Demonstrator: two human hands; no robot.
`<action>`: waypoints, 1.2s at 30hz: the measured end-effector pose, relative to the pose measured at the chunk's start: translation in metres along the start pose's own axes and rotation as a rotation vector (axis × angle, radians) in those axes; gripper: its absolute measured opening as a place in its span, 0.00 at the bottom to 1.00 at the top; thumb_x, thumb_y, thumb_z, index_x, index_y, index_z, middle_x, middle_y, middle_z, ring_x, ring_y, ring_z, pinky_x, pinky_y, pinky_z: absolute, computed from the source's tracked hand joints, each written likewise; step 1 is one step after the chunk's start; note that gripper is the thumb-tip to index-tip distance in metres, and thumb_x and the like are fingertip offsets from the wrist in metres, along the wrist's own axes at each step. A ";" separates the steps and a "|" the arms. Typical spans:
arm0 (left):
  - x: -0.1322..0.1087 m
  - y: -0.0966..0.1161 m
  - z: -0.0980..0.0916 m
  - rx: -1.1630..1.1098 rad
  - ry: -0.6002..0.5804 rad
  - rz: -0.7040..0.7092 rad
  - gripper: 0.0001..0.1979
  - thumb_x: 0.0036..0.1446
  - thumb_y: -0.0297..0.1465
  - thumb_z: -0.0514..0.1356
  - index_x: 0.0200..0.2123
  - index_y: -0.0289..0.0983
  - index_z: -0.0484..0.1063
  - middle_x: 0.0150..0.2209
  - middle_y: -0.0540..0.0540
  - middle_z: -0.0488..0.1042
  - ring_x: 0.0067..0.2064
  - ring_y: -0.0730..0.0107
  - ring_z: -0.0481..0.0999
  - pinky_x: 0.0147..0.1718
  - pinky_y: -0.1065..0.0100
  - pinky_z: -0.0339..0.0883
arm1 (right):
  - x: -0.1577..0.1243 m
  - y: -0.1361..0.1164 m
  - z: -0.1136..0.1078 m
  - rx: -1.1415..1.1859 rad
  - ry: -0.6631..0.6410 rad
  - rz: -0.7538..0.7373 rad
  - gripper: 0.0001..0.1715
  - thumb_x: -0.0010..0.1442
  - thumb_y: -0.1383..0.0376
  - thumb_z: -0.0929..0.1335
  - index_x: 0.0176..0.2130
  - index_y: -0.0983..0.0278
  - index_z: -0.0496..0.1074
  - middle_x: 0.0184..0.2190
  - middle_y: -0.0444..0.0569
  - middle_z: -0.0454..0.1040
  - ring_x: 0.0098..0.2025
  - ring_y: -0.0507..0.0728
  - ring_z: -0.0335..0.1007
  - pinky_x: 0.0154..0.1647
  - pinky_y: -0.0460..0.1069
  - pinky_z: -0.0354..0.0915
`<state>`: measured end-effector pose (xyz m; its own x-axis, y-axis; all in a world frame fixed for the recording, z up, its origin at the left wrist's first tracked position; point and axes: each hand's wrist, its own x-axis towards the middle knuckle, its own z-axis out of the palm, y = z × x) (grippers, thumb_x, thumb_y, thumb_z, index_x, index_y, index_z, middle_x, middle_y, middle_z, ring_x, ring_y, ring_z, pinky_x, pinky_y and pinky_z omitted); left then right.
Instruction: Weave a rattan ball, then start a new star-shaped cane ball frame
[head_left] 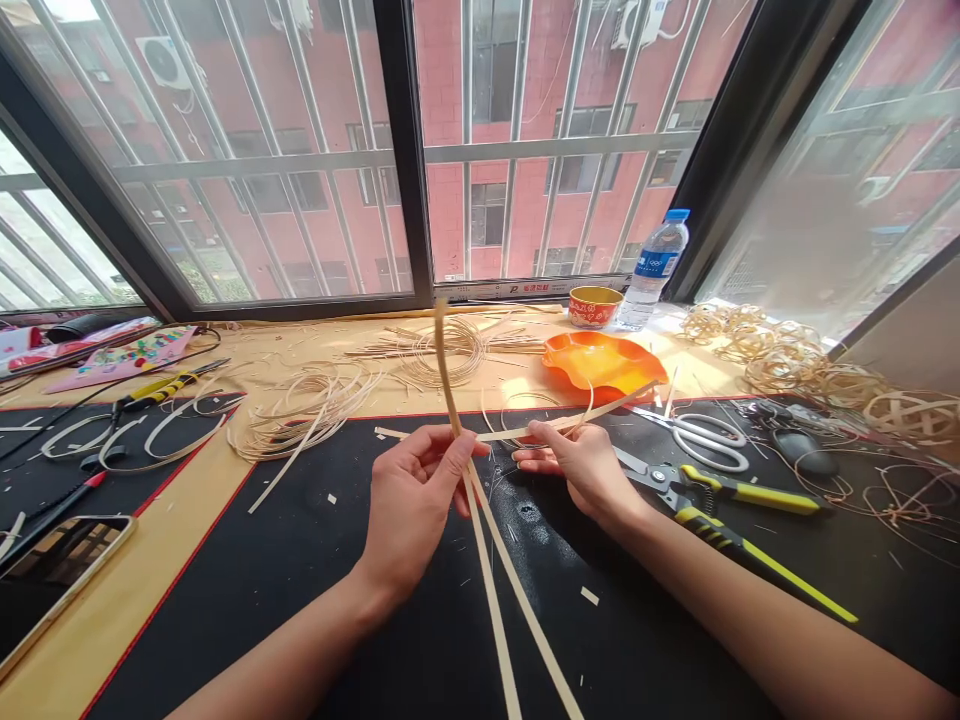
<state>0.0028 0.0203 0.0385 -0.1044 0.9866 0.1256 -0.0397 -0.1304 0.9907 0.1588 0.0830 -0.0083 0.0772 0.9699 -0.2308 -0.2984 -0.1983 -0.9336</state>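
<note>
My left hand (416, 495) is closed, pinching crossed flat bamboo strips (491, 600) between thumb and fingers. Two of these strips run down toward me, and one end sticks up above the pinch. A crosswise bamboo strip (504, 435) passes from the left hand to my right hand (581, 462). The right thumb and forefinger are closed on that strip, whose far end reaches up to the right near the orange dish. Under the hands lies a black mat (322, 600) with small offcuts. The left fingers partly hide where the strips cross.
Yellow-handled cutters (697, 500) and white-handled scissors (709, 440) lie right of my right hand. Behind are an orange wavy dish (600, 362), a red tin (595, 306), a water bottle (654, 270) and coiled strips (307, 410). Woven balls (795, 350) sit right; a phone (60, 580) lies left.
</note>
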 end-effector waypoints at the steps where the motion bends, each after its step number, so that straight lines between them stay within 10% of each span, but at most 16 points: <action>1: -0.001 -0.003 0.001 0.057 -0.041 -0.023 0.09 0.52 0.34 0.63 0.31 0.33 0.75 0.22 0.50 0.73 0.17 0.79 0.67 0.16 0.78 0.62 | -0.001 0.001 0.001 0.002 -0.022 0.004 0.08 0.52 0.71 0.70 0.23 0.69 0.71 0.19 0.48 0.75 0.20 0.54 0.74 0.21 0.44 0.73; 6: 0.002 -0.023 0.000 0.314 -0.205 -0.094 0.11 0.54 0.36 0.60 0.35 0.35 0.75 0.24 0.50 0.72 0.18 0.78 0.64 0.15 0.76 0.63 | -0.002 0.007 0.004 -0.013 -0.132 0.026 0.11 0.46 0.65 0.74 0.23 0.70 0.72 0.21 0.50 0.76 0.20 0.54 0.74 0.20 0.45 0.73; 12: 0.015 -0.033 -0.008 0.473 -0.096 -0.074 0.08 0.52 0.33 0.60 0.28 0.34 0.74 0.40 0.43 0.75 0.16 0.81 0.64 0.12 0.76 0.57 | -0.005 0.009 0.007 -0.070 -0.278 -0.033 0.23 0.37 0.54 0.77 0.24 0.71 0.74 0.21 0.51 0.76 0.24 0.55 0.75 0.27 0.47 0.73; 19: 0.020 -0.034 -0.010 0.519 -0.024 -0.152 0.05 0.50 0.29 0.60 0.24 0.35 0.72 0.14 0.53 0.67 0.11 0.77 0.62 0.11 0.76 0.54 | -0.004 0.012 0.001 -0.286 -0.342 -0.254 0.22 0.43 0.52 0.75 0.31 0.66 0.75 0.23 0.48 0.76 0.25 0.54 0.73 0.24 0.47 0.69; 36: 0.024 -0.005 -0.021 0.196 0.216 -0.074 0.11 0.43 0.34 0.67 0.26 0.31 0.75 0.13 0.50 0.70 0.13 0.75 0.65 0.13 0.75 0.56 | 0.017 0.003 -0.021 -0.889 0.047 -0.602 0.14 0.56 0.57 0.64 0.34 0.64 0.74 0.23 0.49 0.74 0.25 0.58 0.70 0.29 0.50 0.61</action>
<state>-0.0208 0.0421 0.0353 -0.3185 0.9460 0.0597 0.1350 -0.0171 0.9907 0.1787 0.0957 -0.0207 0.0230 0.9397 0.3413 0.5983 0.2606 -0.7577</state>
